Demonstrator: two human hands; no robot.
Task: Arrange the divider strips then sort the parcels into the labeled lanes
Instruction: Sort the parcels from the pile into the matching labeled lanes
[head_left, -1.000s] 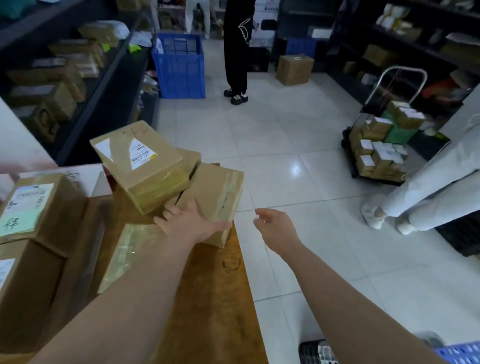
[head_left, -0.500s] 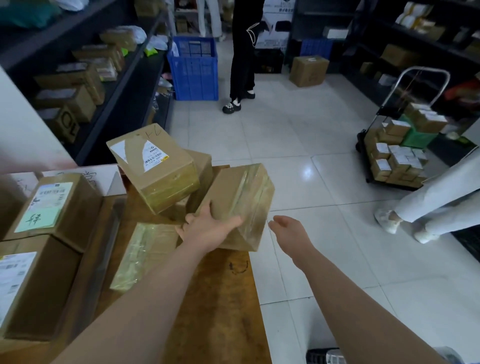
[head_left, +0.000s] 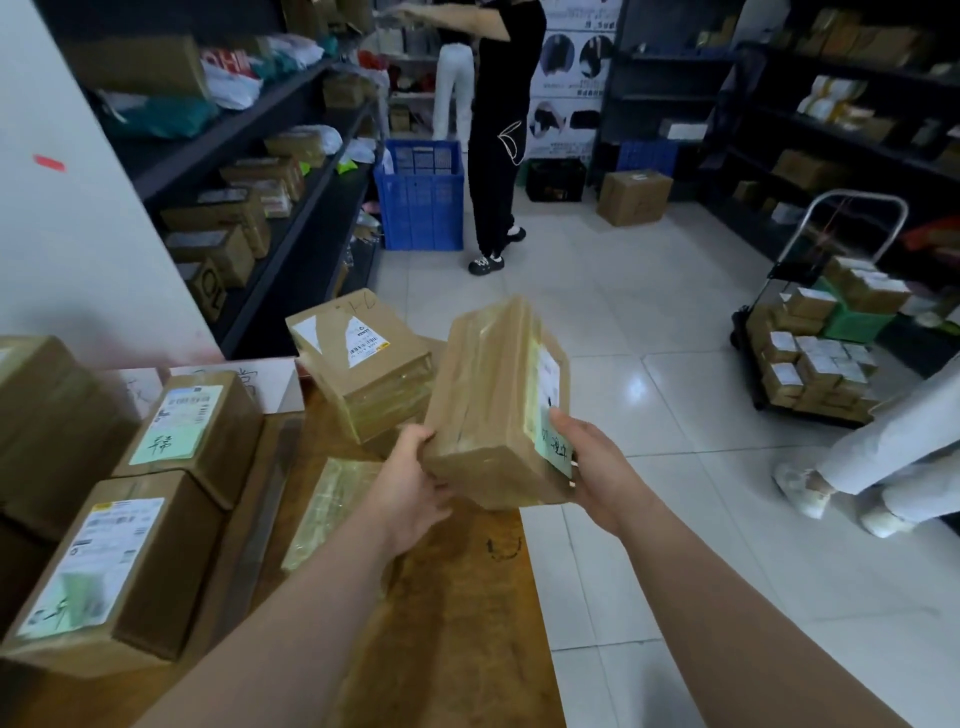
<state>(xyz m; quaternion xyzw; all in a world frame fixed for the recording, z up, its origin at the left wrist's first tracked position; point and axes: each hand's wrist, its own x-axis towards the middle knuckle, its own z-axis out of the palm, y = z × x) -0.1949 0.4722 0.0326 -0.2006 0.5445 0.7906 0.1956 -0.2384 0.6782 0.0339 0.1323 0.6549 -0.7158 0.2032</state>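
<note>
A taped brown parcel (head_left: 491, 395) with a green-and-white label on its right face is lifted above the wooden table's (head_left: 457, 613) right edge. My left hand (head_left: 410, 486) grips its near left corner from below. My right hand (head_left: 584, 460) holds its right side, thumb on the label. Behind it a labelled parcel (head_left: 358, 358) leans on other boxes. A flat taped parcel (head_left: 332, 512) lies on the table under my left wrist. Two labelled parcels (head_left: 195, 421) (head_left: 111, 561) lie in the left lane, beside a long divider strip (head_left: 260, 514).
A white paper sign (head_left: 270, 379) lies at the table's far end. Shelves (head_left: 291, 171) of parcels line the left wall. A blue crate (head_left: 421, 197), a standing person (head_left: 498, 130), a floor box (head_left: 631, 197), a loaded trolley (head_left: 821, 353) and a person's legs (head_left: 878, 457) occupy the tiled floor.
My left hand lifted the parcel off the stack toward me. My right hand came in and took hold of its right side. The camera view tilted upward.
</note>
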